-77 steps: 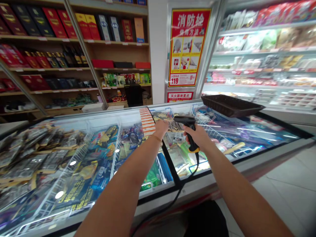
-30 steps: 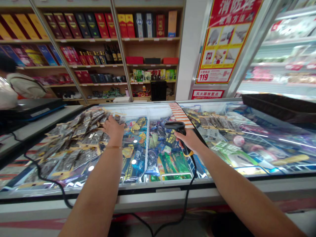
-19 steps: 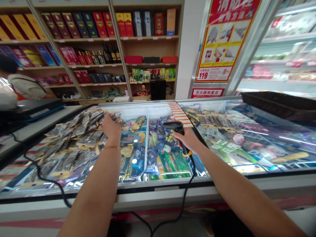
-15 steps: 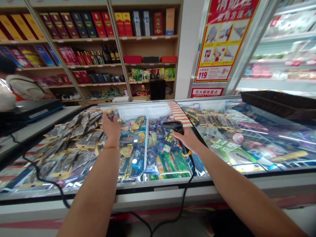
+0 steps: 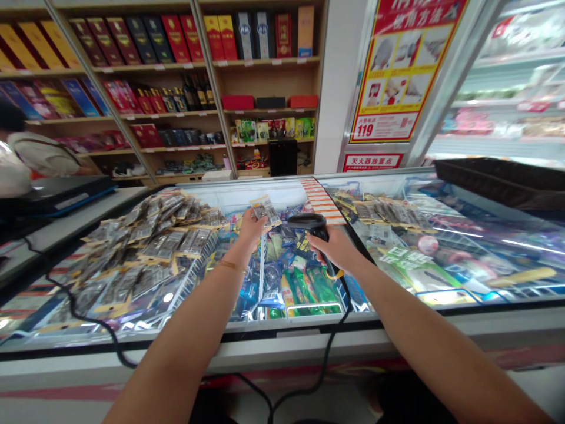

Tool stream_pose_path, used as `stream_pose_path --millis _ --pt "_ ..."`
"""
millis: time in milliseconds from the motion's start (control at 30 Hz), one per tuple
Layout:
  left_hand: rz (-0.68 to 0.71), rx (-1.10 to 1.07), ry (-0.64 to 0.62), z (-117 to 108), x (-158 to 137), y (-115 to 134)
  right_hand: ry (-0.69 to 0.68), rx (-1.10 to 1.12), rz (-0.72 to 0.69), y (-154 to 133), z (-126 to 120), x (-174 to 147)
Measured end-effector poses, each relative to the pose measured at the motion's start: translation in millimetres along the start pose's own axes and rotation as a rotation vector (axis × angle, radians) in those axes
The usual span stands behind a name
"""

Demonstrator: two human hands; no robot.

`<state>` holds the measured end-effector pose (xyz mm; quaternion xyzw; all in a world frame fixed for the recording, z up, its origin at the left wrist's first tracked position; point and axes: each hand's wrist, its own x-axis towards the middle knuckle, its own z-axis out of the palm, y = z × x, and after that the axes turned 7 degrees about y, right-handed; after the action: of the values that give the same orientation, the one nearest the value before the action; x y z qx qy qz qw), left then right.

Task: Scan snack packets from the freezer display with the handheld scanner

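Note:
My left hand (image 5: 252,229) pinches a small flat snack packet (image 5: 267,210), dark in the middle with a tan edge, over the middle of the chest freezer. In my right hand (image 5: 333,247) is a black barcode scanner (image 5: 308,222), its handle wrapped by my fingers and its head turned toward the packet. Scanner and packet are a short gap apart. To the left, a heap of similar packets (image 5: 161,221) is spread across the freezer's glass top. Below both hands, bagged frozen goods (image 5: 304,285) in green and blue wrappers fill wire baskets.
The scanner's black cable (image 5: 329,353) hangs down the freezer's front. More packets (image 5: 391,213) lie on the right-hand glass, near a black tray (image 5: 498,185). Another person (image 5: 42,153) stands at the far left. Shelves of boxes (image 5: 176,41) line the back wall.
My left hand has moved right from the heap, bringing one packet near the scanner. My right hand with the scanner has stayed nearly still.

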<state>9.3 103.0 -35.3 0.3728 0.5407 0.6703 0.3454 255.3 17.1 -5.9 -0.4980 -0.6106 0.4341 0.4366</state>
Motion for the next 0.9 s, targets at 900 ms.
stream_pose_path --millis 900 --pt "-0.047 0.038 0.002 -0.3 -5.6 -3.1 0.005 -0.062 0.017 -13.0 0.7 -7.0"
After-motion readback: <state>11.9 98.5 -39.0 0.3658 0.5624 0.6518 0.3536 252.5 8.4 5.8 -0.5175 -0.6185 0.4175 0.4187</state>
